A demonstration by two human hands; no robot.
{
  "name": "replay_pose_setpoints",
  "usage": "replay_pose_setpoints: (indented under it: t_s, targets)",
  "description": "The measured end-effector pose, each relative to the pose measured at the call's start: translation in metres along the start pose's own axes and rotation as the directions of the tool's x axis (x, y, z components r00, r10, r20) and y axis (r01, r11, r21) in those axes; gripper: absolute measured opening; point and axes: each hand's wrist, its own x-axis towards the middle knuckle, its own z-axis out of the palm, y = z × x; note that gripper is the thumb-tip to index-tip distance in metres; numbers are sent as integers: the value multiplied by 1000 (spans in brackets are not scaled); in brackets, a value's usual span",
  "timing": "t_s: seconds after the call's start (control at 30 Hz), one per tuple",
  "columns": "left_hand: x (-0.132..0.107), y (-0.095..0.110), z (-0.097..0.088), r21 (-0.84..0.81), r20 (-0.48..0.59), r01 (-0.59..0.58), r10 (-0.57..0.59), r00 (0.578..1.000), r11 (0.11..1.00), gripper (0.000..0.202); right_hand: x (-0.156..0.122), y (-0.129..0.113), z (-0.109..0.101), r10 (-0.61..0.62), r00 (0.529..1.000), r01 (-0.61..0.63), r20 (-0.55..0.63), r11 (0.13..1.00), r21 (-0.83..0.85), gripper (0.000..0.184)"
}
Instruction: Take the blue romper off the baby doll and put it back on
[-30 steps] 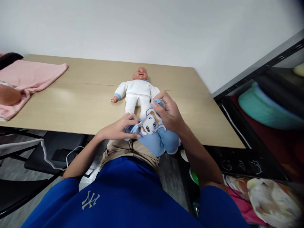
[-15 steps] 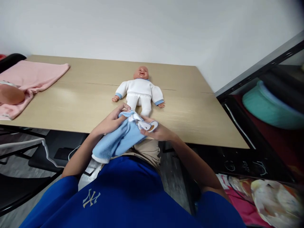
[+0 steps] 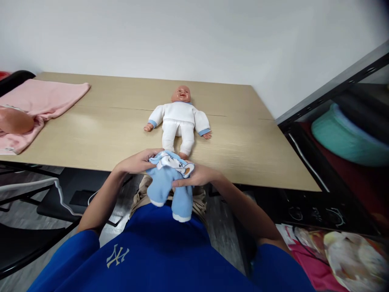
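I count one doll (image 3: 178, 114), one pink cloth (image 3: 51, 96) and one pair of blue pants (image 3: 166, 175) with two white-cuffed legs. My left hand (image 3: 137, 161) and right hand (image 3: 202, 174) grip the pants' upper sides; they hang between my hands, near the table (image 3: 115, 136).

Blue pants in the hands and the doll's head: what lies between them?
In the head view, the doll's white shirt, its legs and part of a bare foot lie between its head and the blue pants.

Pink cloth (image 3: 57, 94) — far left, teal basin (image 3: 346, 137), black chair (image 3: 27, 247)
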Motion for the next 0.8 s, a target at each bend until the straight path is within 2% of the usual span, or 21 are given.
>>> replay_pose_setpoints:
  t_s: [0.13, 0.23, 0.3, 0.37, 0.47, 0.6, 0.67, 0.73, 0.8]
  targets:
    - [-7, -7, -4, -53, 140, 32, -24, 990, 998, 45, 1, -2, 9, -44, 999, 45, -23, 996, 74, 56]
    - [-12, -13, -9, -102, 293, 35, -4, 956, 994, 51, 2, -1, 16, 3, 995, 10, -103, 992, 122, 56]
    - [-12, -19, -10, -128, 332, 38, 6, 943, 991, 46, 3, 2, 17, 39, 992, -23, -123, 991, 132, 57]
    - [-11, -25, -8, -133, 293, 8, 32, 956, 991, 39, 4, 4, 15, 28, 996, -18, -80, 992, 126, 62]
    - [-6, -34, -3, -109, 157, -48, 65, 985, 993, 38, 6, 8, 8, -24, 998, 19, 53, 995, 94, 72]
    - [-3, -36, 8, -168, 58, 19, -10, 998, 986, 39, 4, 11, 2, 7, 991, -21, 133, 995, 101, 86]
    - [-3, -35, 13, -239, 71, 71, -56, 996, 968, 43, 2, 12, 2, 17, 990, -40, 142, 987, 159, 79]
    - [-5, -35, 15, -306, 125, 120, -85, 989, 944, 51, -2, 14, 4, 14, 990, -45, 137, 973, 226, 63]
    - [-7, -36, 16, -362, 171, 149, -91, 981, 920, 60, -5, 18, 8, 21, 996, -42, 86, 969, 244, 56]
